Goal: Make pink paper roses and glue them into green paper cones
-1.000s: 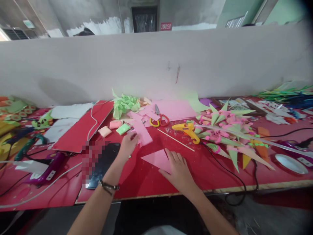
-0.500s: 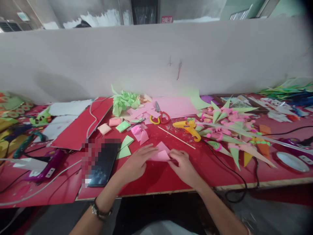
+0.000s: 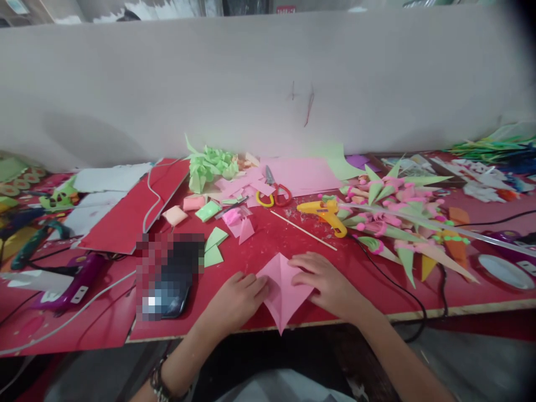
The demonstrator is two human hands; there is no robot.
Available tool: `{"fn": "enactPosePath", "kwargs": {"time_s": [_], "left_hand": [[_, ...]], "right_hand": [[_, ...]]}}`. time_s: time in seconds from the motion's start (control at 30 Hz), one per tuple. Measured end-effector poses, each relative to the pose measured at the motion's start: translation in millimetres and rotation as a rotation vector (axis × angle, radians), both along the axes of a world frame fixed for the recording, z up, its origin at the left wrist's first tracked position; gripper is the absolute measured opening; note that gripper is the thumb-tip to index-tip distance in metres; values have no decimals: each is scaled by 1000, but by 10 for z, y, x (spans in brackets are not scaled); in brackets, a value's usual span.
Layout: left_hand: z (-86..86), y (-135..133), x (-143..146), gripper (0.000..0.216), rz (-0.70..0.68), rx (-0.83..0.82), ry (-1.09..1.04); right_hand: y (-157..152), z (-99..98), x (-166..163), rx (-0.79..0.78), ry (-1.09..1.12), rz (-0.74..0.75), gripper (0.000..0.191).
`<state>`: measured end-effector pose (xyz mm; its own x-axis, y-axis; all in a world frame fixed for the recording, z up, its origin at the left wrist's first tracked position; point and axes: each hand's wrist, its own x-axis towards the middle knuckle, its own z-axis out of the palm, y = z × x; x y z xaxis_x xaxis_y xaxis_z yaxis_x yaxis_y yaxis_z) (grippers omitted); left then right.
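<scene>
A square of pink paper [image 3: 282, 290], opened out with a crease down its middle, is turned with one corner toward me near the table's front edge. My left hand [image 3: 239, 300] is closed on its left corner, fingertips curled over the paper. On the opposite side, my right hand [image 3: 330, 283] grips the right corner with bent fingers, thumb underneath or hidden. Beyond the paper are a small folded pink piece [image 3: 246, 230], a thin wooden stick [image 3: 304, 230] and folded green papers [image 3: 214, 248].
A yellow glue gun [image 3: 324, 214] lies right of centre, beside a pile of pink-and-green paper cones [image 3: 393, 223]. Red-and-yellow-handled scissors [image 3: 274, 190] rest on pink scraps. A dark phone [image 3: 176, 285], partly pixelated, is at left. Behind stands a white partition [image 3: 209, 84].
The pink paper has gone from folded to spread open and come nearer the table's front edge. Both hands moved nearer me, each now at one side corner. The view tilted down slightly.
</scene>
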<state>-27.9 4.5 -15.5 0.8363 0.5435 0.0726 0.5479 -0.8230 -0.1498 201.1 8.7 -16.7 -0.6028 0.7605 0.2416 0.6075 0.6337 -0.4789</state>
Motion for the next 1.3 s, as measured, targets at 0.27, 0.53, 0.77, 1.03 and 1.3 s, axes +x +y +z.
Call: {"fn": "enactPosePath", "kwargs": {"time_s": [0.27,0.53,0.77,1.03,1.3], "left_hand": [[-42,-102,71,25,163,-194,-253],[-164,-65,137,23,523,-277,-439],[-120,-36,204,32,648,-210,-363],[-142,-17,204,30,651,-233,-325],[-158,11,169,25,692,-239,-299]], "right_hand": [[-214,-105,49,-46,-46,-90,23],[19,-105,-106,-113,-54,-290,24],[54,-116,-193,-29,-231,-426,31],[45,-144,-251,42,-300,-472,28],[63,-176,-268,44,-336,-503,29]]}}
